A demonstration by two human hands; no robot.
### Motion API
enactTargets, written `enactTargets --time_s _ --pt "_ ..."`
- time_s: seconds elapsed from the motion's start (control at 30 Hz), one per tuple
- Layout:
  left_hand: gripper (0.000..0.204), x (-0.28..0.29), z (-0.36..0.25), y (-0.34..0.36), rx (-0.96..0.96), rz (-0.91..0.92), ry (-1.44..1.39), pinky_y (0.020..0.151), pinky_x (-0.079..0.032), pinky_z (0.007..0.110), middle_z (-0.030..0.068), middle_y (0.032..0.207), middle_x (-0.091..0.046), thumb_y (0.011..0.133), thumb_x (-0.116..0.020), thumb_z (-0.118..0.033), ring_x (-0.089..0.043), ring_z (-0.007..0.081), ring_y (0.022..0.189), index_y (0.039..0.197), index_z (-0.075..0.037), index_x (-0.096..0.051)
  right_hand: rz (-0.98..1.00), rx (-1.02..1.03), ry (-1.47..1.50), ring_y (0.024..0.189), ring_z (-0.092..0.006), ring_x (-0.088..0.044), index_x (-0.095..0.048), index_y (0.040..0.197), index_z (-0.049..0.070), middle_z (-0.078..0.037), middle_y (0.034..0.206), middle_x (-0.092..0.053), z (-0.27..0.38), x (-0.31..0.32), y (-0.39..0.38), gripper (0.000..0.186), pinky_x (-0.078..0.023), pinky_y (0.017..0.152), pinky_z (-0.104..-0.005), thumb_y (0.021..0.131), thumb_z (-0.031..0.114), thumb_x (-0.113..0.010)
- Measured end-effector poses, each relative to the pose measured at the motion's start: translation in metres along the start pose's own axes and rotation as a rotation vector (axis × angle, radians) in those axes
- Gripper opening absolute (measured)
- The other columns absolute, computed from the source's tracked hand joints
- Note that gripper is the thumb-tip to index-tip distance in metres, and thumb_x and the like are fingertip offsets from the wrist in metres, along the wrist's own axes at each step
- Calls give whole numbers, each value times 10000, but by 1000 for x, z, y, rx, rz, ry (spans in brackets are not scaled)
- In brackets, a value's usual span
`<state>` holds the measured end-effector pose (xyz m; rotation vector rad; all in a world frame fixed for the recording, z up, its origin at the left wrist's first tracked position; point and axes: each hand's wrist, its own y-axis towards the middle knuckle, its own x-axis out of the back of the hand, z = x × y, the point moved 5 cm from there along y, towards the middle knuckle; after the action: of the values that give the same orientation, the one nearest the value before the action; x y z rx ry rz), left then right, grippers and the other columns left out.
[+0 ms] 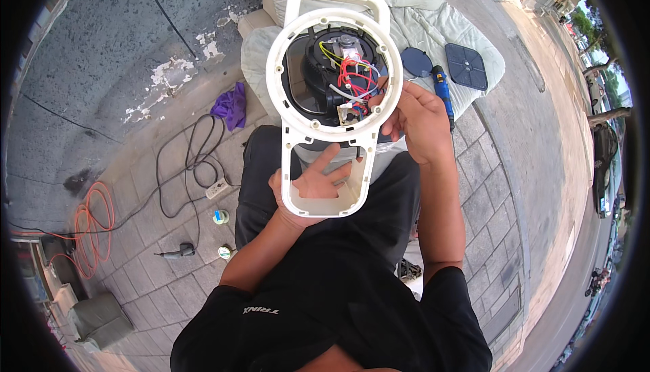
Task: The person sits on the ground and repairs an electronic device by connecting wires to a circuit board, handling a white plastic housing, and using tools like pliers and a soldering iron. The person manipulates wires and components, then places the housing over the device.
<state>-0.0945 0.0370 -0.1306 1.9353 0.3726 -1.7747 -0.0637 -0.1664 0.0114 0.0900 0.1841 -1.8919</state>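
Observation:
A white plastic appliance housing [275, 91] with a round rim and a loop handle rests over my lap. Inside it sit a black rounded part [315, 67], a metal piece and a bundle of red, yellow and white wires [353, 75]. My right hand [418, 118] reaches over the right side of the rim, fingertips pinched at the wires; the exact wire is partly hidden. Behind the housing's lower opening is my left hand [318, 181], fingers spread and seen through the gap, supporting it from underneath.
A blue and black power tool [441, 91], a square dark cover [466, 66] and a round dark disc [416, 62] lie on a pale cushion [406, 23]. To the left are a purple cloth [230, 106], a power strip [217, 188], black cable and an orange cord [91, 226].

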Motion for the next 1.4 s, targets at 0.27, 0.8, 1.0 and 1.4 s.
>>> enactTargets --time_s 0.27,0.8,1.0,1.4 --pt "1219 3 7 1 -16 45 13 1216 -341 570 273 1610 -368 674 -782 -751 -392 429 1476 1646 -173 -325 61 3 63 603 -131 -639 -605 1349 -58 -155 1050 -760 -3 3 -11 417 -458 490 -247 1084 236 -477" --pt "986 -5 -17 19 -42 142 -113 1160 -393 643 335 1695 -134 885 -627 -733 -361 579 1457 1656 -209 -309 81 -4 -106 547 -69 -583 -686 1232 -33 -61 863 -723 -18 -4 -9 300 -435 470 -213 1024 184 -679" --pt "974 -22 -14 23 28 162 -298 1108 -444 647 267 1706 -196 873 -674 -687 -407 574 1432 1653 -224 -317 52 69 -190 672 -43 -603 -707 1189 -27 -14 852 -706 -19 -17 -17 255 -455 543 -209 1009 154 -715" --pt "829 -41 -9 37 -40 137 -170 1013 -526 538 244 1696 -228 854 -750 -619 -478 514 1388 1507 -176 -497 161 188 -412 761 -91 -696 -700 1205 -61 -37 930 -732 4 -28 -28 225 -533 693 -241 1039 81 -642"
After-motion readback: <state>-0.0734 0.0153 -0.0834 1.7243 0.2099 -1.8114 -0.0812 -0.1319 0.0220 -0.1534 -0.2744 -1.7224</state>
